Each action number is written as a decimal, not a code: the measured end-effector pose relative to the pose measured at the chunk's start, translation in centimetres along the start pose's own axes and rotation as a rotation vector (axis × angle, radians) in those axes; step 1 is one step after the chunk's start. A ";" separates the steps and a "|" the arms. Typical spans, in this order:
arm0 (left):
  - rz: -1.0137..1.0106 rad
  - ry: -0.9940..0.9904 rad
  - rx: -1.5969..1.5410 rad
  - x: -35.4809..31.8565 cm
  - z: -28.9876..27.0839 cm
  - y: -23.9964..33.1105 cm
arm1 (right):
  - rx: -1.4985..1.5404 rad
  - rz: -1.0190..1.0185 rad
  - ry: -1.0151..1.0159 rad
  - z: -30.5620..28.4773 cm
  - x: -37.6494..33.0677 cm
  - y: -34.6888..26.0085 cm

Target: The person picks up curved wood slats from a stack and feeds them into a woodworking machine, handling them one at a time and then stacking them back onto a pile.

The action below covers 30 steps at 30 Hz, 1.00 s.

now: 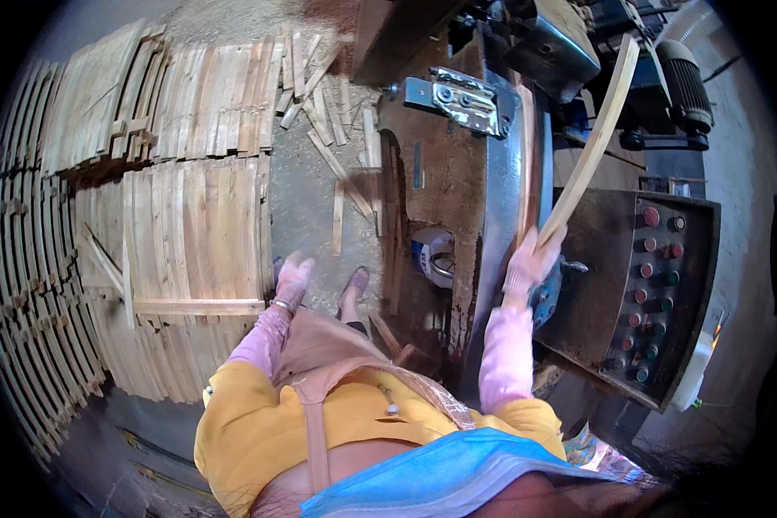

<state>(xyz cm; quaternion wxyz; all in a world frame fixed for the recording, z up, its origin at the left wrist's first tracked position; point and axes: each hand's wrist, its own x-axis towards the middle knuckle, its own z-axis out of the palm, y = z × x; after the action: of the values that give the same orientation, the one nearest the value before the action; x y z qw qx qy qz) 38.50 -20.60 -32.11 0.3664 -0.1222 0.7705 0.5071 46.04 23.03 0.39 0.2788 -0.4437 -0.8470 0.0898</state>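
My right hand (531, 261), in a pale glove, is closed round the near end of a long wooden strip (591, 155). The strip slants up and away to the right, over the machine. Another wooden strip (527, 164) lies along the machine's metal bed (498, 198), just left of the held one. My left hand (294, 278), also gloved, hangs beside the right edge of a stack of wooden strips (194, 233). Its fingers look loosely apart, slightly blurred, with nothing seen in them.
A control panel (656, 293) with red and green buttons stands on the right, beyond which sits a motor (684, 86). Loose offcuts (341, 173) litter the floor between stack and machine. A white bucket (433, 256) stands against the machine. More stacked strips (26, 259) line the left.
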 end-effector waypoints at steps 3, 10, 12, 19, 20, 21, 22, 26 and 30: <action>0.036 0.165 0.072 2.1 -0.8 1.5 | -0.047 -0.056 0.060 5.1 5.9 -0.9; -0.509 0.733 0.602 4.9 -9.4 -6.9 | 0.267 -0.152 -0.245 0.9 2.0 -1.7; -0.695 0.983 0.584 2.9 -12.7 -10.1 | 0.085 -0.088 -0.337 -3.7 -4.9 1.0; -0.839 1.131 -0.165 3.3 -16.4 -17.7 | -0.581 0.184 -0.551 -18.2 -26.1 10.2; -0.859 1.151 -0.142 3.8 -16.5 -18.5 | -0.620 0.276 -0.637 -20.0 -27.2 9.7; -0.881 1.170 -0.121 4.2 -16.3 -19.5 | -0.645 0.319 -0.696 -21.7 -28.0 9.6; -0.869 1.153 -0.122 4.3 -16.0 -19.4 | -0.684 0.323 -0.733 -22.9 -28.8 9.8; -0.674 0.896 -0.070 2.5 -12.1 -12.4 | -0.766 0.313 -0.804 -24.1 -30.5 11.1; -0.570 0.808 0.170 2.4 -6.9 -4.3 | -0.777 0.294 -0.850 -24.0 -30.3 11.7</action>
<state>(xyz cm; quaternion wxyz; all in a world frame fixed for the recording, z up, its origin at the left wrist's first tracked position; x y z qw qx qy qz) 36.23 -28.11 -35.23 0.1715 -0.4839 0.8255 0.2344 81.15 3.32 3.68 -0.2829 -0.5511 -0.7848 -0.0196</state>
